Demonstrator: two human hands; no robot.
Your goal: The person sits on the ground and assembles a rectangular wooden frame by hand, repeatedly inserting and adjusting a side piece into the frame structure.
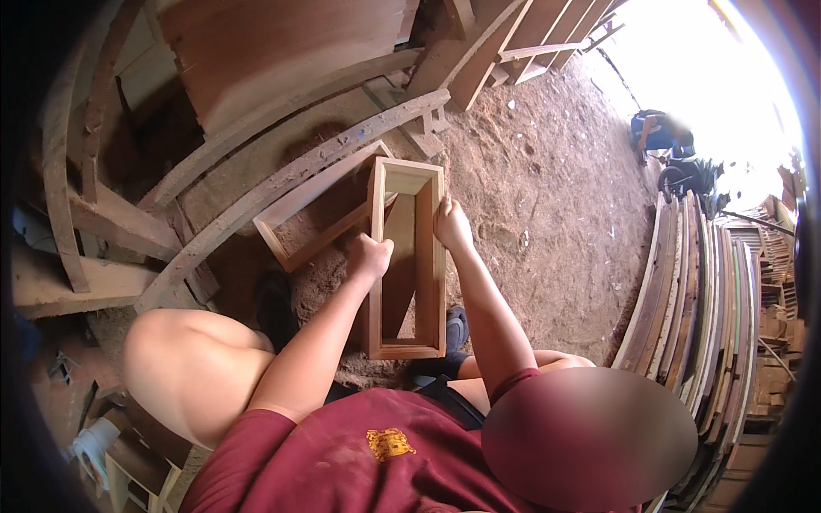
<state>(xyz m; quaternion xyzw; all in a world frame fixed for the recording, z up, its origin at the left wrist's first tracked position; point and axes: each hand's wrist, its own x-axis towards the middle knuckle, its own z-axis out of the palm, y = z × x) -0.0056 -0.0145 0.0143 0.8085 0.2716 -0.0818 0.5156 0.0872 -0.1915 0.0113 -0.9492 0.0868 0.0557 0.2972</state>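
Upright before me stands a narrow rectangular wooden frame point(425, 265) with deep sides, held between both hands. My left hand point(369, 258) is closed around its left side, about midway along. Farther up the right side, my right hand point(451, 224) grips the edge with its fingers wrapped over it. A second wooden frame point(329, 239) lies tilted on the dirt ground, just left of and partly behind the held one. Through the held frame's opening some of that second frame and the ground show.
A curved-looking wooden beam point(299, 162) and rough timber supports run along the left. Brown dirt floor point(547, 197) spreads to the right. Long boards point(684, 299) are stacked at the far right. Beyond them a person in blue point(654, 132) is near a wheel point(674, 179).
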